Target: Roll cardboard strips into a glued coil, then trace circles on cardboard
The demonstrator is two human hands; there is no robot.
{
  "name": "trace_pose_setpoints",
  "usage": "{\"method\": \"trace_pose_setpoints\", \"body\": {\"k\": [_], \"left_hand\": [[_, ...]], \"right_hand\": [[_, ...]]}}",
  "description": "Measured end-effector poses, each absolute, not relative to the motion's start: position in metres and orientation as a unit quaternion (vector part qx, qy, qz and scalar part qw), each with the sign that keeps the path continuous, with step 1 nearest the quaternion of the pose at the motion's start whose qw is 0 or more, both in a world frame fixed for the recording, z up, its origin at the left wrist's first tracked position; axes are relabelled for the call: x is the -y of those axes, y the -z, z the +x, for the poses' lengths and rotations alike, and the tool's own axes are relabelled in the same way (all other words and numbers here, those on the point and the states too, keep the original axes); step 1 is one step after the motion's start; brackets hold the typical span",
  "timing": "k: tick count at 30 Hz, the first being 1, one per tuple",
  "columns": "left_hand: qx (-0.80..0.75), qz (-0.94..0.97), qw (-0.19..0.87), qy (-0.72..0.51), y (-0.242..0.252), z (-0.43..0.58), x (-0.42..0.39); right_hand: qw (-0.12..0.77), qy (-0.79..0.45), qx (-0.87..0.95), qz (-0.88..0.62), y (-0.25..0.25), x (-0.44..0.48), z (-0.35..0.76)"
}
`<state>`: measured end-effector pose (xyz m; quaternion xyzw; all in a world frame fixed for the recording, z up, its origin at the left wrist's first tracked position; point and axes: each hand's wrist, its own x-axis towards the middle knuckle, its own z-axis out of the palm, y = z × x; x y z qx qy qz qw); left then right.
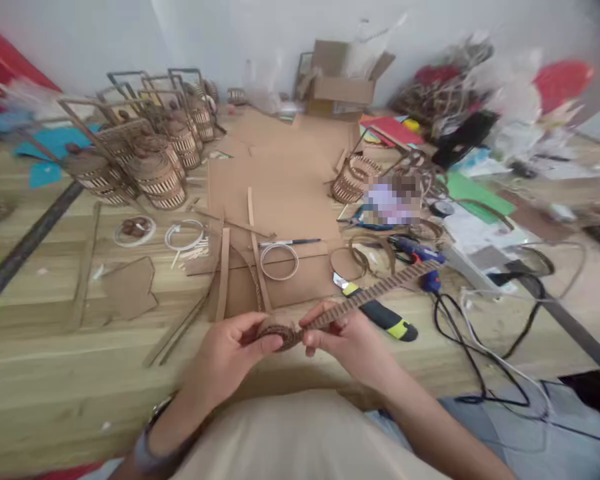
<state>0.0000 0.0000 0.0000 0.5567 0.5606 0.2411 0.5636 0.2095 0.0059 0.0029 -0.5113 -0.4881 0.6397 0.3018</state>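
In my left hand (235, 350) is a small round coil of corrugated cardboard (280, 331), pinched between thumb and fingers. The loose end of it runs up and right as a ridged cardboard strip (375, 291). Close beside the coil, my right hand (347, 340) grips this strip between thumb and fingers. Just beyond the right hand lies a utility knife (387, 320) with a black and yellow handle. A blue glue gun (430, 267) rests near the strip's far end. A white ring (279, 261) lies on cardboard in front of my hands.
Several round lidded containers with tall handles (157, 177) stand at the back left. A similar one (353, 179) stands right of the large cardboard sheet (275, 180). Cables (473, 360) trail over the right table edge. An open box (343, 87) sits by the wall.
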Motion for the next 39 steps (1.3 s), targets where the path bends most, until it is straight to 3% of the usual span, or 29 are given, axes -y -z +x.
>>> {"method": "trace_pose_setpoints", "body": {"k": [14, 26, 39], "left_hand": [[-0.557, 0.628, 0.499, -0.216, 0.001, -0.002, 0.001], [-0.555, 0.627, 0.503, -0.214, -0.005, 0.000, -0.004], [-0.532, 0.639, 0.511, -0.218, -0.008, 0.002, -0.002]], "right_hand": [[0.284, -0.581, 0.572, -0.505, -0.002, -0.024, 0.213], [0.409, -0.595, 0.459, -0.517, 0.009, -0.017, 0.208], [0.436, -0.522, 0.503, -0.533, 0.009, -0.010, 0.205]]}}
